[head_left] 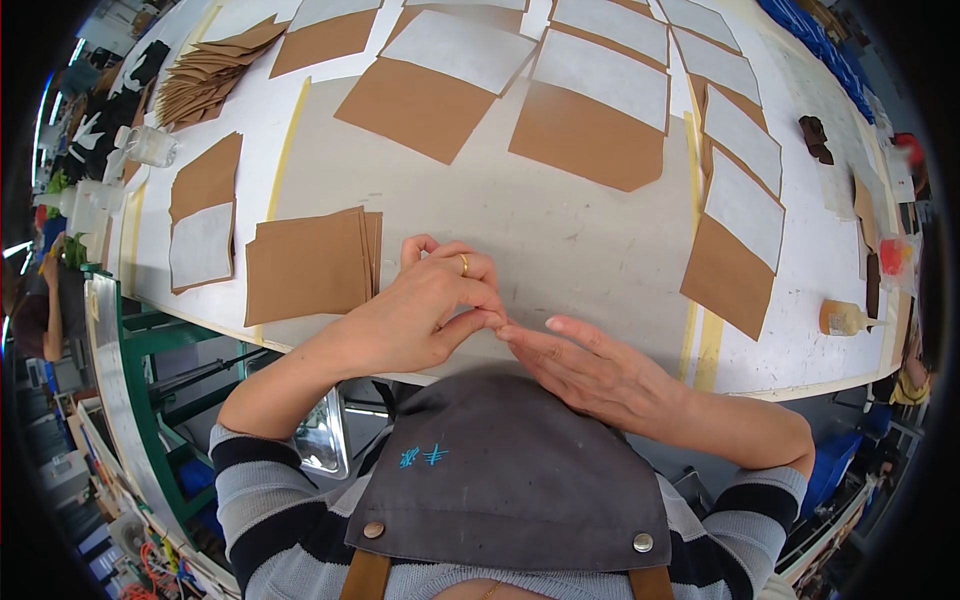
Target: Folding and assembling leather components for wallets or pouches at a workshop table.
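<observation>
Over the near edge of the table, my left hand and my right hand meet at the fingertips. The left is closed, its thumb and index finger pinching a fingertip of the right; a gold ring is on one finger. My right hand is stretched out flat with the thumb raised. Whether anything small lies between the fingertips cannot be seen. Just left of my left hand is a stack of brown sheets. Beyond the hands lie brown pieces partly covered with white sheets, one at centre left and one at centre right.
A fanned pile of brown pieces lies at the far left, near a clear bottle. More brown-and-white pieces overlap in a column on the right. A small nozzle bottle and a dark brown object lie farther right.
</observation>
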`<state>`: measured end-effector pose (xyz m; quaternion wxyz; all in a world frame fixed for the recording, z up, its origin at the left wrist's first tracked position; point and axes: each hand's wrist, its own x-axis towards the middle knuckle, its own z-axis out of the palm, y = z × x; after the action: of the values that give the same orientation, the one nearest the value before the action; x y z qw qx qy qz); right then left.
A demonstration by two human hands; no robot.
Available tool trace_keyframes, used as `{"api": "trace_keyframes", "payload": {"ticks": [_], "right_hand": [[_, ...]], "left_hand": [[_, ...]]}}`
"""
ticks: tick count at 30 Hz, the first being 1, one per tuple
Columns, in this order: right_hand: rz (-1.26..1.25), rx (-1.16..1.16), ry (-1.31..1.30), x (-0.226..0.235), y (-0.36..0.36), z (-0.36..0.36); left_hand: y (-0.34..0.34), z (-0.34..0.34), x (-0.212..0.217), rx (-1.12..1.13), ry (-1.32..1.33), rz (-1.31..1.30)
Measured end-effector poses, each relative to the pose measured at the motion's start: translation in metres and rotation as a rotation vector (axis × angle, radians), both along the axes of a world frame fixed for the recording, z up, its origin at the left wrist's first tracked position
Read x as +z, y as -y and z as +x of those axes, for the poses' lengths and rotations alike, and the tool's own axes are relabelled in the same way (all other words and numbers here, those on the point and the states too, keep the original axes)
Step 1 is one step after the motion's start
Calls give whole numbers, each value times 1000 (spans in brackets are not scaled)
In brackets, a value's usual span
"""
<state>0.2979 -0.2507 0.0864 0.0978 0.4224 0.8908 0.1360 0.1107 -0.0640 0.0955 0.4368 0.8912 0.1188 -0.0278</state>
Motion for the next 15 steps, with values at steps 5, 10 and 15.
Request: {"api": "trace_keyframes", "payload": {"ticks": [5,10,15], "right_hand": [[-17,26,-3,4,0,2],[37,118,-296,-8,-4,12],[-316,17,-1416,-13,-1,10]], "left_hand": [[-1,-2,0,-43,126,80],[-2,-3,-3,-54,281,84],[12,-2,-10,27,409,-69]]}}
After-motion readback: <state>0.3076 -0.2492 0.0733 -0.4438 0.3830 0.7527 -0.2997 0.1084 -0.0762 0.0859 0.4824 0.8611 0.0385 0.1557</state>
